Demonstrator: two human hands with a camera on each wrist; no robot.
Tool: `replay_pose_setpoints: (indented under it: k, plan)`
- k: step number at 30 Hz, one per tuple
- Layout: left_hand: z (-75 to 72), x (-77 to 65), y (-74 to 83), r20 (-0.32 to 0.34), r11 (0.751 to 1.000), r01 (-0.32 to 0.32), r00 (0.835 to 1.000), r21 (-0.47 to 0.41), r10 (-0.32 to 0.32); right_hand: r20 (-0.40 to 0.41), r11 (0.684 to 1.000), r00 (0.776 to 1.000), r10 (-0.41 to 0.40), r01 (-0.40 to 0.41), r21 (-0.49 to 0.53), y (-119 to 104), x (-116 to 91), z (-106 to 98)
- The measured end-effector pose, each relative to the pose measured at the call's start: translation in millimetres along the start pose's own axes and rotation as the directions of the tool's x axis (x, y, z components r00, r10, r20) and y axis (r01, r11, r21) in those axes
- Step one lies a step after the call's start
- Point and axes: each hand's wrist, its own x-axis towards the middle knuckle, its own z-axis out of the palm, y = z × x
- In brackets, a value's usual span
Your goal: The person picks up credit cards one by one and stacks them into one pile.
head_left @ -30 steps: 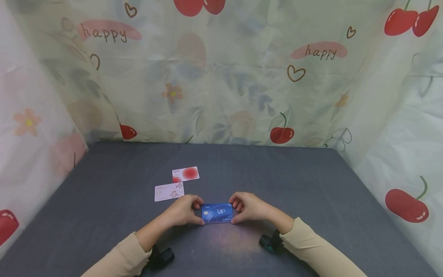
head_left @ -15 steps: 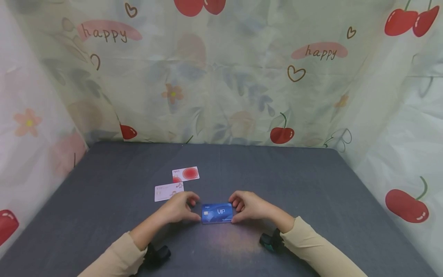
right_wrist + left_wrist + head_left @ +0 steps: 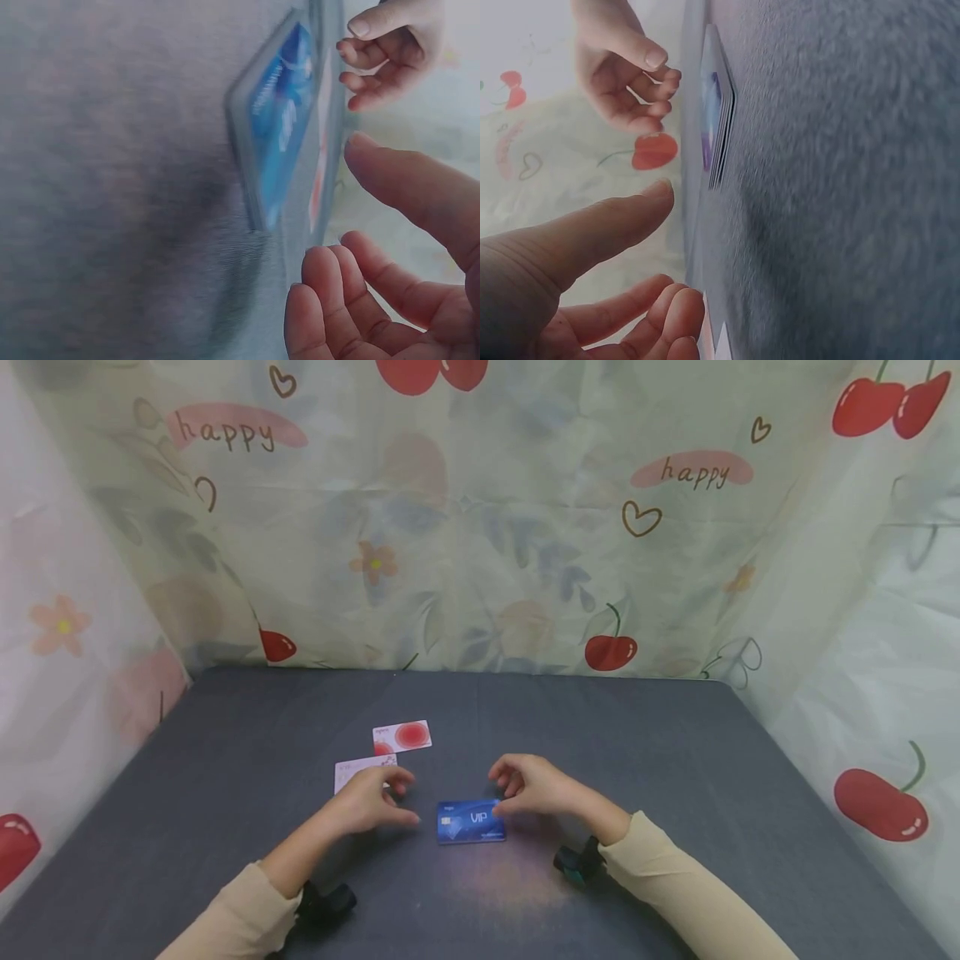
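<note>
A blue VIP card [image 3: 470, 822] lies on the dark table, the top of a small neat stack whose layered edges [image 3: 724, 139] show in the left wrist view. My left hand [image 3: 370, 802] is to its left, thumb and fingers apart and holding nothing. It partly covers a pale pink card [image 3: 356, 768]. My right hand [image 3: 536, 789] hovers at the stack's right end, its thumb overlapping the blue card's corner in the head view. In the right wrist view the right thumb and loosely bent fingers are apart, with nothing between them.
A white card with red circles [image 3: 402, 737] lies just behind the pink one. The dark table [image 3: 615, 735] reaches back to a hanging cloth [image 3: 480, 527] printed with cherries. Similar cloth hangs at both sides. Each wrist carries a black camera.
Both hands have let go of the stack, the left first. My left hand has moved left toward the pink card; the right has lifted slightly up and back. The cards stay put.
</note>
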Motion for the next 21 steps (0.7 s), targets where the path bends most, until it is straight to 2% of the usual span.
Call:
replay_pose_setpoints:
  k: [12,21]
  plan:
    - [-15.5,-3.5,-7.3,-0.012,0.999,0.028,1.000,-0.025,-0.029,0.000,0.998,1.000,-0.025,0.025,-0.055,-18.5,27.4,-3.0]
    - [-28.3,-7.7,-11.6,-0.037,0.996,0.094,0.995,0.009,-0.093,0.024,0.997,0.998,-0.052,0.053,-0.047,-29.6,51.7,2.5]
